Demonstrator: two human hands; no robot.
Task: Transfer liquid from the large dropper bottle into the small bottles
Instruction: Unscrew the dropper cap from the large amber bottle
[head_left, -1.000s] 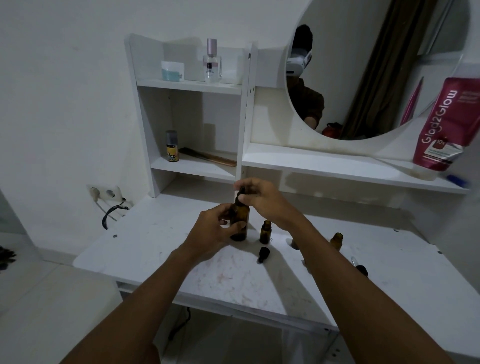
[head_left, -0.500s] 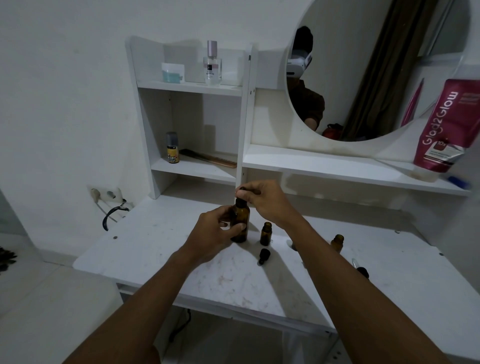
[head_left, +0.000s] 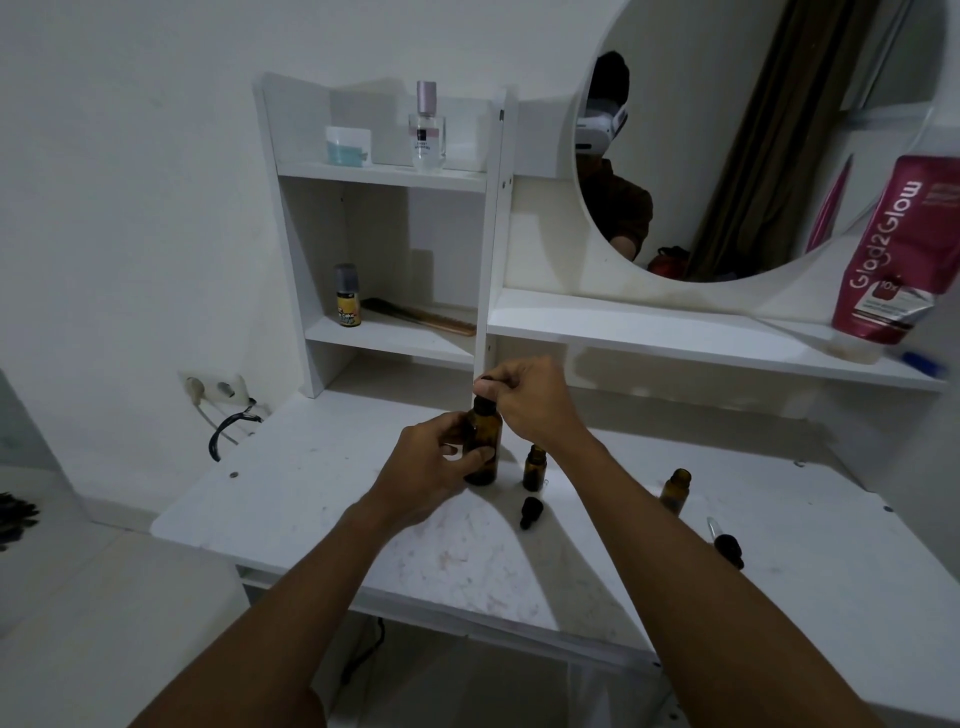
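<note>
The large amber dropper bottle (head_left: 484, 441) stands upright on the white table (head_left: 311, 499). My left hand (head_left: 431, 467) wraps its body from the left. My right hand (head_left: 530, 400) pinches the black dropper cap (head_left: 484, 385) above the bottle's neck. A small amber bottle (head_left: 534, 467) stands open just right of the large one, its black dropper cap (head_left: 530, 512) lying in front of it. A second small amber bottle (head_left: 675, 488) stands open farther right, partly behind my right forearm, with its dropper (head_left: 724, 540) lying beside it.
White shelves (head_left: 395, 343) rise behind the table with a perfume bottle (head_left: 427, 130), a jar (head_left: 347, 146), a small yellow bottle (head_left: 347, 296) and a comb (head_left: 421, 316). A red tube (head_left: 898, 249) leans by the round mirror (head_left: 753, 130). A wall socket with cable (head_left: 218, 395) sits at left.
My right hand has risen slightly with the black dropper cap above the large bottle's neck. My left hand keeps its hold on the bottle's body.
</note>
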